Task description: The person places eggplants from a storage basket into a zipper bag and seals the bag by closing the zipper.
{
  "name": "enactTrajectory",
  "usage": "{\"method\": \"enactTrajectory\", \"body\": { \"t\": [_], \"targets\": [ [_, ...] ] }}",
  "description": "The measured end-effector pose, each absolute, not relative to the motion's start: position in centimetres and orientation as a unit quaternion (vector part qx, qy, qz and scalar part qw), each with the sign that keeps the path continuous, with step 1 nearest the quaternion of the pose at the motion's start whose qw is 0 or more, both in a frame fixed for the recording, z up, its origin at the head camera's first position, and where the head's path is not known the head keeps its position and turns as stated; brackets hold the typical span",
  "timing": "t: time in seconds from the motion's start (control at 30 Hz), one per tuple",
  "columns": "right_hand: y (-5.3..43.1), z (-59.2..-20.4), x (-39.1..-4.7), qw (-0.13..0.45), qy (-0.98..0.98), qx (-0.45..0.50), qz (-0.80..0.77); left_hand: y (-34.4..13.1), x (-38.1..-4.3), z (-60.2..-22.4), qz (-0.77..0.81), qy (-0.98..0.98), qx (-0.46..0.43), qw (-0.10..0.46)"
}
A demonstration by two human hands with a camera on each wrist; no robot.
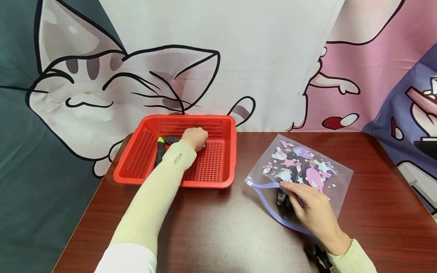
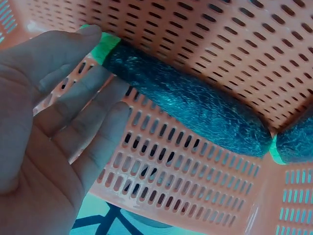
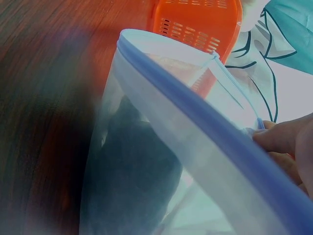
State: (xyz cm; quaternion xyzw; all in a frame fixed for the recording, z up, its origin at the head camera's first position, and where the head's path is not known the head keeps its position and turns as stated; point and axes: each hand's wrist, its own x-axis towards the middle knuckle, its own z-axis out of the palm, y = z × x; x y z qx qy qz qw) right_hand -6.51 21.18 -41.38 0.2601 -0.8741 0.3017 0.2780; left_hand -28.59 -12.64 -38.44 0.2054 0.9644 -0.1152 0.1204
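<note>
My left hand [image 1: 195, 138] reaches into a red plastic basket [image 1: 218, 185]. In the left wrist view, its thumb and fingers [image 2: 105, 125] pinch the bright green end of a long, dark, eggplant-like piece [image 2: 188, 95] lying against the basket wall. A second dark piece [image 1: 160, 153] with a green tip lies to the left. On the right, my right hand [image 1: 312, 210] pinches the purple zip edge of a clear zip bag [image 1: 336, 178], holding its mouth apart. A dark item [image 1: 281, 197] shows inside the bag, partly hidden by my hand.
Basket and bag sit on a brown wooden table [image 1: 205, 227]. Behind it hangs a cloth [image 1: 273, 57] printed with cartoon figures. A small dark object [image 1: 319, 256] is by my right wrist.
</note>
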Motion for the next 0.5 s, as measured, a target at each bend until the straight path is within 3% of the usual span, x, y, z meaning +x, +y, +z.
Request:
{"method": "enactTrajectory", "body": {
  "t": [0.5],
  "targets": [
    [21.0, -41.6, -6.6, 0.270, -0.872, 0.266, 0.310, -13.2, -29.5, -39.8, -0.130, 0.961, 0.226, 0.096]
  ]
}}
